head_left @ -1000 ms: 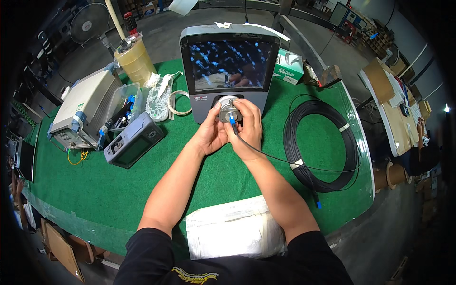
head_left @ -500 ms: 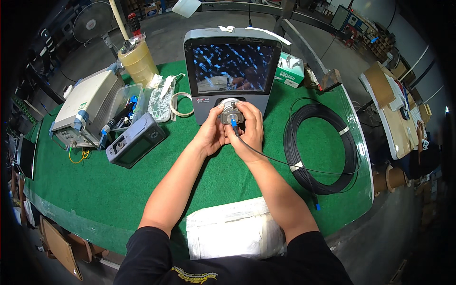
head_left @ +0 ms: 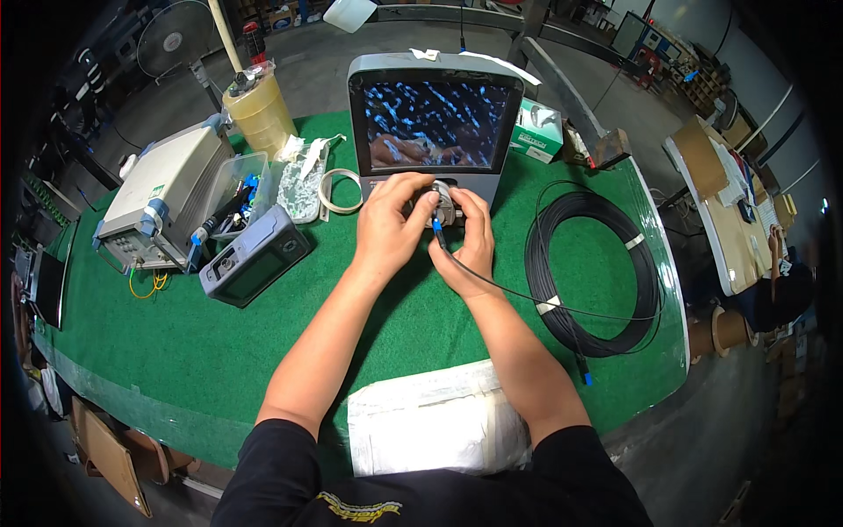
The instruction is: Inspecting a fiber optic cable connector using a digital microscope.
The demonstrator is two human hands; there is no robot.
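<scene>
A grey inspection device (head_left: 425,68) stands upright at the back of the table, its screen (head_left: 435,110) showing blue specks on black and part of the hands' reflection. From its front juts a round metal fitting (head_left: 446,209). A blue fibre-optic connector (head_left: 436,226) on a thin black cable (head_left: 493,285) sits at the front of that fitting. My left hand (head_left: 391,224) is closed over the fitting's left and top, thumb across its front. My right hand (head_left: 472,250) curls round its right side, with the thumb low beside the connector. Some fingertips are hidden behind the fitting.
A coil of black cable (head_left: 542,255) lies right, another blue connector (head_left: 587,379) below it. At left are a grey handheld tester (head_left: 255,259), a boxy instrument (head_left: 158,189), a plastic tub (head_left: 255,164) and a tape roll (head_left: 326,200). A white packet (head_left: 430,426) lies near me.
My left hand has shifted up and over the fitting, its thumb now across the front. The right fingers have slid lower on the right side. The view has moved slightly.
</scene>
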